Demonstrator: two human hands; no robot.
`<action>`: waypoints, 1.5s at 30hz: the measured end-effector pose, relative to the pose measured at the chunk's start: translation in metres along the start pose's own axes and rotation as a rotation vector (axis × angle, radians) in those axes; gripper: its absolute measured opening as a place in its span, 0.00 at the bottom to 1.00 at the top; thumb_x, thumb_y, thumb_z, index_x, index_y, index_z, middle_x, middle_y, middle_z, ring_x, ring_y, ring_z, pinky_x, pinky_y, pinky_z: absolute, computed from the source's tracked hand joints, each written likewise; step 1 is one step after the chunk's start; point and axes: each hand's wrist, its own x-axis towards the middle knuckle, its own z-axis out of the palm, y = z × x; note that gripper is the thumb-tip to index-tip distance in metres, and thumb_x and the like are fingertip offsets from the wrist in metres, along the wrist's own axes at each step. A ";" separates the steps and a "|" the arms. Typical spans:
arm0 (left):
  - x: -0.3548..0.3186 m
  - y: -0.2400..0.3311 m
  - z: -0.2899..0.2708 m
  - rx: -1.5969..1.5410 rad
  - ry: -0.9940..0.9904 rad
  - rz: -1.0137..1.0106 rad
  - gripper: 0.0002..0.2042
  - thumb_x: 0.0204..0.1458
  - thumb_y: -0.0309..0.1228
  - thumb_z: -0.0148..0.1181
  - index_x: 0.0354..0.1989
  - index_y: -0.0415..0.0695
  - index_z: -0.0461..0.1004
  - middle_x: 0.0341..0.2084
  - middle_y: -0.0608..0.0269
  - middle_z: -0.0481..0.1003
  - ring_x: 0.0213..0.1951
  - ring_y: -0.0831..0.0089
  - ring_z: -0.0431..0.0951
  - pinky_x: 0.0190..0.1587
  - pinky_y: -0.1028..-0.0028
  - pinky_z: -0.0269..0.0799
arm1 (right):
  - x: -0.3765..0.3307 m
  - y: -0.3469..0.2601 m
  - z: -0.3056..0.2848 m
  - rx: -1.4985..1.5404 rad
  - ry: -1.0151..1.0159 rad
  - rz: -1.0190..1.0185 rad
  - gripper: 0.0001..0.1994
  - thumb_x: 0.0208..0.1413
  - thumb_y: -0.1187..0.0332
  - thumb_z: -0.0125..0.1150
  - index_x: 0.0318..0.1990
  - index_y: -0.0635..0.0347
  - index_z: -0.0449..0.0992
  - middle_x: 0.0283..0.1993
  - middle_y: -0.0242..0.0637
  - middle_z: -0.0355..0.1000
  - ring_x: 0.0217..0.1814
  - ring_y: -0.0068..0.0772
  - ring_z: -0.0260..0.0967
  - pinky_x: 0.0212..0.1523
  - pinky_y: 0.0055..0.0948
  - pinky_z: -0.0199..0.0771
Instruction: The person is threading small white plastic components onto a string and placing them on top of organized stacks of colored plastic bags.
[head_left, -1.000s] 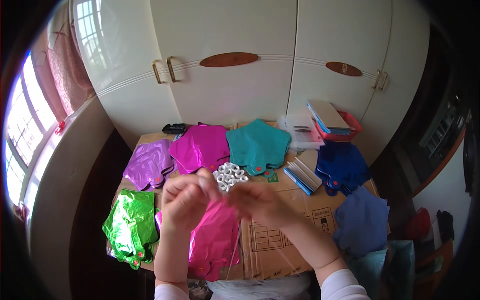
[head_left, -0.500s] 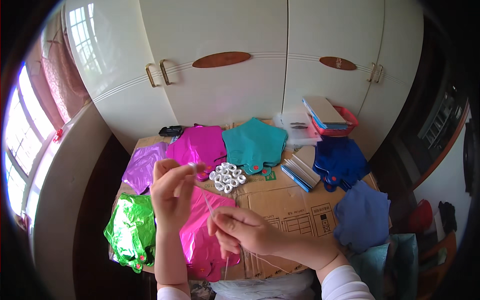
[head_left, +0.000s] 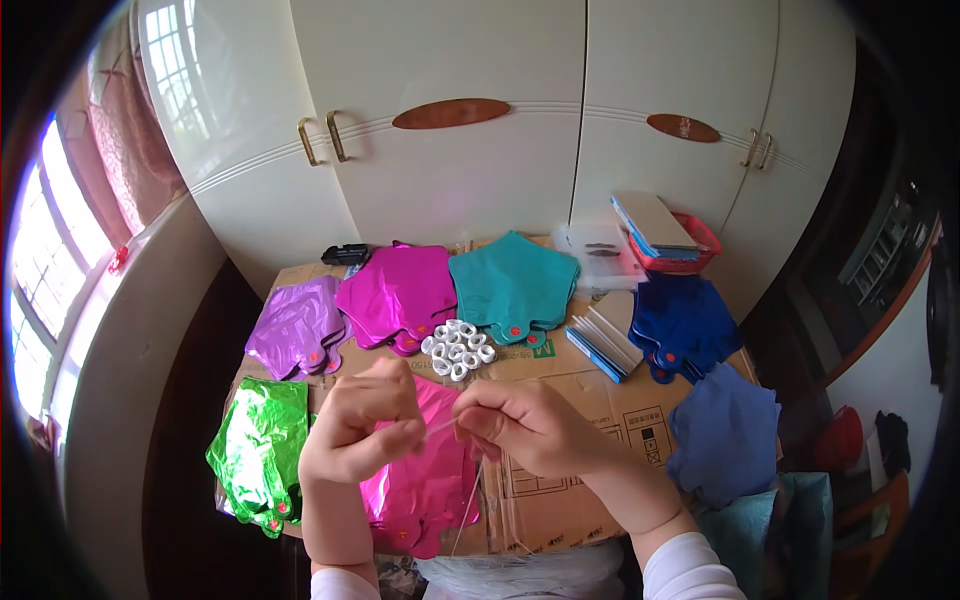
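You are working low in the centre of the frame, both hands raised over a pink foil balloon (head_left: 425, 480) that is lying flat on the cardboard sheet (head_left: 590, 400). Your left hand (head_left: 360, 425) is curling into a loose fist, thumb and forefinger pinching one end of a thin pale string (head_left: 440, 427). Your right hand (head_left: 525, 425) is closing on the other end, fingertips pressed together, so the short stretch between the hands is running nearly taut. A longer tail of the same string is hanging down from under the right hand across the balloon (it is too fine to follow all the way).

Judging by this, you are somewhere in the middle of handling a length of string over the balloon, whether tying or threading I cannot tell. The next move probably calls for keeping the pinch firm on both ends so the string is not slipping.

Just above your hands a cluster of small white ribbon rolls (head_left: 458, 350) is sitting. Around it flat star balloons are spreading out: green (head_left: 260, 450) at lower left, purple (head_left: 295, 325), magenta (head_left: 400, 290) and teal (head_left: 510, 285) across the middle, dark blue (head_left: 685, 320) at right.
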 end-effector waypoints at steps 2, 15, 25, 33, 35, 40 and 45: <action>-0.003 -0.005 0.011 -0.492 0.122 0.006 0.08 0.48 0.27 0.54 0.25 0.35 0.75 0.16 0.62 0.72 0.22 0.75 0.63 0.30 0.71 0.60 | 0.003 0.009 0.012 0.061 -0.030 -0.061 0.10 0.61 0.66 0.46 0.32 0.62 0.68 0.19 0.30 0.63 0.22 0.16 0.62 0.23 0.20 0.61; -0.154 0.058 0.063 -0.755 0.346 -0.282 0.09 0.51 0.28 0.52 0.23 0.36 0.73 0.19 0.62 0.73 0.25 0.68 0.67 0.30 0.69 0.61 | -0.054 0.021 0.088 0.030 -0.204 0.059 0.05 0.55 0.71 0.51 0.30 0.63 0.69 0.25 0.41 0.69 0.28 0.40 0.69 0.30 0.31 0.67; -0.278 0.065 0.156 -1.056 0.539 -0.804 0.11 0.51 0.28 0.52 0.22 0.33 0.73 0.20 0.56 0.72 0.28 0.69 0.68 0.34 0.70 0.62 | -0.157 0.117 0.179 0.027 -0.094 0.115 0.03 0.53 0.74 0.54 0.33 0.63 0.71 0.27 0.40 0.71 0.28 0.38 0.71 0.28 0.29 0.69; -0.256 0.052 0.172 0.067 0.097 -0.698 0.06 0.44 0.20 0.54 0.32 0.37 0.75 0.21 0.60 0.70 0.29 0.70 0.67 0.29 0.72 0.64 | -0.176 0.129 0.172 -0.029 -0.043 0.073 0.02 0.50 0.74 0.57 0.30 0.62 0.71 0.26 0.38 0.68 0.29 0.38 0.68 0.37 0.34 0.69; -0.270 0.052 0.175 -0.809 0.451 -0.874 0.06 0.47 0.22 0.53 0.31 0.35 0.75 0.22 0.59 0.71 0.30 0.69 0.67 0.31 0.72 0.64 | -0.182 0.151 0.176 -0.140 -0.019 0.009 0.03 0.48 0.74 0.57 0.31 0.60 0.71 0.28 0.38 0.69 0.36 0.41 0.68 0.45 0.37 0.66; -0.264 0.047 0.166 -0.161 0.525 -0.800 0.07 0.50 0.24 0.51 0.29 0.32 0.74 0.22 0.57 0.72 0.31 0.71 0.68 0.37 0.73 0.62 | -0.174 0.160 0.188 -0.130 0.062 -0.008 0.03 0.47 0.75 0.57 0.31 0.60 0.71 0.29 0.37 0.69 0.36 0.41 0.68 0.45 0.38 0.65; -0.271 0.055 0.147 -0.524 0.222 -1.055 0.07 0.50 0.24 0.51 0.26 0.33 0.74 0.22 0.57 0.73 0.30 0.71 0.69 0.37 0.73 0.63 | -0.155 0.150 0.192 -0.223 0.026 -0.112 0.03 0.47 0.75 0.57 0.31 0.60 0.72 0.29 0.37 0.69 0.36 0.41 0.68 0.43 0.37 0.65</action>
